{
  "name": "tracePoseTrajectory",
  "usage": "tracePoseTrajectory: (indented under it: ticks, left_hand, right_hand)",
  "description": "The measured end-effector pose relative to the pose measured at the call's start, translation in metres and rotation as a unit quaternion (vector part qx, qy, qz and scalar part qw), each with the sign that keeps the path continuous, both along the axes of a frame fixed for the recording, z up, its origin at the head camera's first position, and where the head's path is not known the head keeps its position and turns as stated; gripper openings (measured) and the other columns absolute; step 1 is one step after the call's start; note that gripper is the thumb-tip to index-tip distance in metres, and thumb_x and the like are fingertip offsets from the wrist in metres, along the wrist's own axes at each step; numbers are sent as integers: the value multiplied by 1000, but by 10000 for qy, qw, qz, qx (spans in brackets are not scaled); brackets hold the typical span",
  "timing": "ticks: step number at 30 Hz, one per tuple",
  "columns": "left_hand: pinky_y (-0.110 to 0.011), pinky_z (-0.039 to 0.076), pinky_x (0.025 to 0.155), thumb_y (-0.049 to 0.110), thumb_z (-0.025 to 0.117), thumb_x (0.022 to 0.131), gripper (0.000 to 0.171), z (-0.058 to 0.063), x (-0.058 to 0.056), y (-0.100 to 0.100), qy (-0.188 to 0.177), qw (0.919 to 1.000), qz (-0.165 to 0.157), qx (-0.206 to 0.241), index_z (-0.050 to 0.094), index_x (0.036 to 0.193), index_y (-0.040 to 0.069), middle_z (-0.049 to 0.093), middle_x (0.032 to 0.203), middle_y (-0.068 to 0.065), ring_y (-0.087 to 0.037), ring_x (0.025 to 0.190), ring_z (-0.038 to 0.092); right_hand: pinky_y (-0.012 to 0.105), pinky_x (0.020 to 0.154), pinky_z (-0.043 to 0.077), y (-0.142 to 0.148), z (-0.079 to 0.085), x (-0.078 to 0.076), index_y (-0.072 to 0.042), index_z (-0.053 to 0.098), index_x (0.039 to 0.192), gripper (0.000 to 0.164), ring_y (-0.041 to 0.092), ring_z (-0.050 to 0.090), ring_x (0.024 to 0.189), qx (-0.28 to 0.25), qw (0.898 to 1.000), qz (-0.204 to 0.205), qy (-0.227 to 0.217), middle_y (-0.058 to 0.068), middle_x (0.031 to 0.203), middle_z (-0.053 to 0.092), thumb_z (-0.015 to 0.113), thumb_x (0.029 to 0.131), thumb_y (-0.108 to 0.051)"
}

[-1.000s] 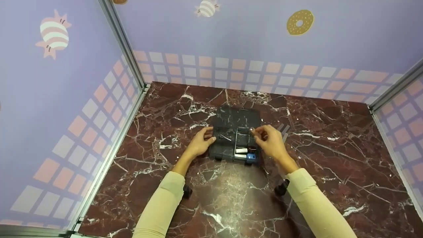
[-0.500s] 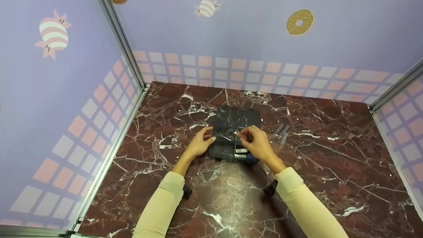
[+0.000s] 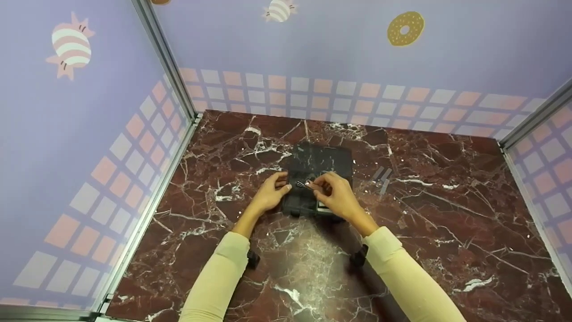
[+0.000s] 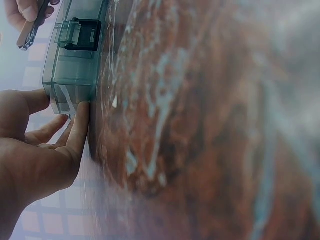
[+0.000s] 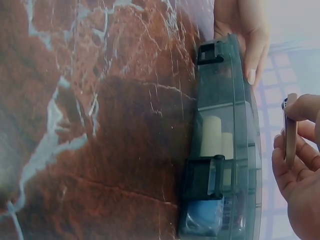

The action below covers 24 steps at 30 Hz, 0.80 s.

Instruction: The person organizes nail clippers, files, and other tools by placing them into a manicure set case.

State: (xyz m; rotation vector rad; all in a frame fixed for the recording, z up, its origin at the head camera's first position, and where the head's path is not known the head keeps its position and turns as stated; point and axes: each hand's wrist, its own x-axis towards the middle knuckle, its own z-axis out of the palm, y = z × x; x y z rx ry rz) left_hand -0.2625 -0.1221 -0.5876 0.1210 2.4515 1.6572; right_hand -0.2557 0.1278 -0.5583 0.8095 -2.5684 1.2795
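A dark see-through plastic box (image 3: 297, 203) stands on the marbled table, its lid (image 3: 324, 156) folded open towards the back. My left hand (image 3: 269, 194) rests against the box's left side, thumb at the top edge and fingers along the wall. Above the left compartment my right hand (image 3: 337, 194) pinches a nail clipper (image 5: 289, 132) between thumb and fingers. A small slim silver item (image 3: 300, 184) lies in that compartment, partly hidden by the right hand. In the right compartment, white cylinders (image 5: 211, 136) and a blue item (image 5: 204, 217) show through the wall.
Several grey strips (image 3: 382, 179) lie on the table to the right of the box. Black latches (image 5: 205, 179) stick out from the box's front wall. Patterned panels (image 3: 348, 53) with metal corner posts (image 3: 166, 53) enclose the table at the back and sides.
My right hand has moved left with the nail clipper, from the box's right edge across to the left compartment. The left hand and the box have stayed in place.
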Motion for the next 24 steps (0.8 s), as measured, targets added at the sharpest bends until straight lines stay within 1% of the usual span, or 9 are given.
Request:
tracePoseTrajectory:
  ticks: [3,7,11,17,24]
  left_hand:
    - [-45,48,114,16,63,108,52,1,0,0,-1,10000,11,4,48,156,2,56,151,-21,-34,140,55]
    - [-45,48,115,16,63,108,52,1,0,0,-12,10000,28,-8,48,156,2,55,152,-20,-34,140,55]
    - [-46,48,115,17,63,109,51,1,0,0,-40,10000,26,-43,49,156,3,55,152,-19,-34,140,55]
    - [-45,48,115,18,63,109,51,0,0,0,-9,10000,28,-90,50,155,3,55,153,-19,-34,140,55]
    - [-45,47,116,17,64,108,51,0,0,-1,-13,10000,29,-25,50,155,2,54,153,-20,-35,141,54]
  right_hand:
    - [40,71,60,-2,-2,1,-5,74,105,14,21,65,80,44,9999,106,4,7,98,67,80,92,-4]
    - [39,73,60,-5,-7,2,-5,75,106,15,20,66,83,119,9997,202,-103,6,99,67,80,92,-5]
    - [37,74,59,-6,-11,3,-5,75,106,16,19,66,83,138,9996,178,-155,5,98,67,80,92,-4]
    - [36,72,58,-6,-13,4,-5,75,104,16,19,64,82,74,9998,154,-31,5,95,66,81,89,-3]
    - [36,71,57,-8,-15,3,-5,74,104,14,20,63,80,139,9997,189,-55,5,95,65,81,91,-5]
